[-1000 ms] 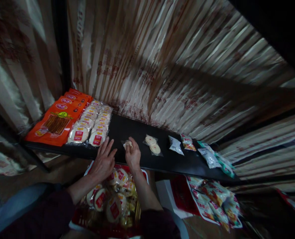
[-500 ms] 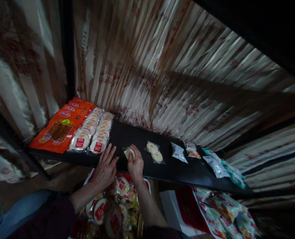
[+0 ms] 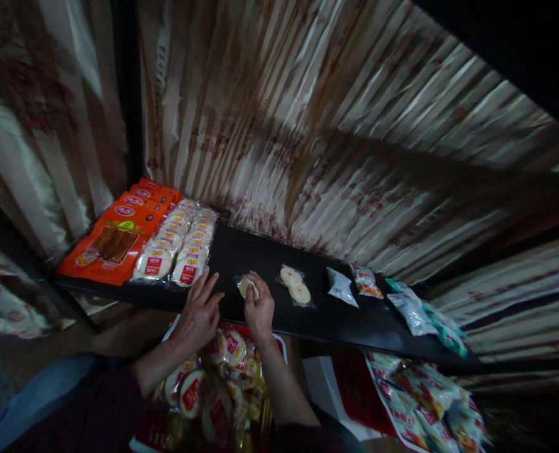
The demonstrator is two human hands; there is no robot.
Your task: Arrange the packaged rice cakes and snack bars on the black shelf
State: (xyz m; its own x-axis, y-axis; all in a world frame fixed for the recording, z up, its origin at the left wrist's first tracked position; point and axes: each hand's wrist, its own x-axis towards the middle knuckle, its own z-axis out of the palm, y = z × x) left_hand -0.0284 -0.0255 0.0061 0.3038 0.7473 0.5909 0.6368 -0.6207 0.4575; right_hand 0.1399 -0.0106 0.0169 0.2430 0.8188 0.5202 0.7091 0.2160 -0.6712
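Observation:
My right hand point(image 3: 259, 309) grips a round cracker in clear wrap point(image 3: 245, 287) over the black shelf point(image 3: 229, 251). To its left, my left hand point(image 3: 197, 319) has its fingers spread at the shelf's front edge, holding nothing. Just beyond those fingers, two overlapping rows of wrapped white crackers point(image 3: 188, 269) lie beside orange packets point(image 3: 114, 242). A clear packet with two round crackers point(image 3: 296, 286) rests to the right of my right hand.
Small snack bags point(image 3: 342, 287) lie farther right, with green and white bags point(image 3: 444, 327) at the right end. Below the shelf stand a box of wrapped crackers point(image 3: 217, 409) and a box of snack bags point(image 3: 364, 396). Pleated sheeting point(image 3: 279, 126) hangs behind.
The view has shifted slightly. Both hands stay almost where they were, my right hand still on the wrapped cracker and my left hand still spread.

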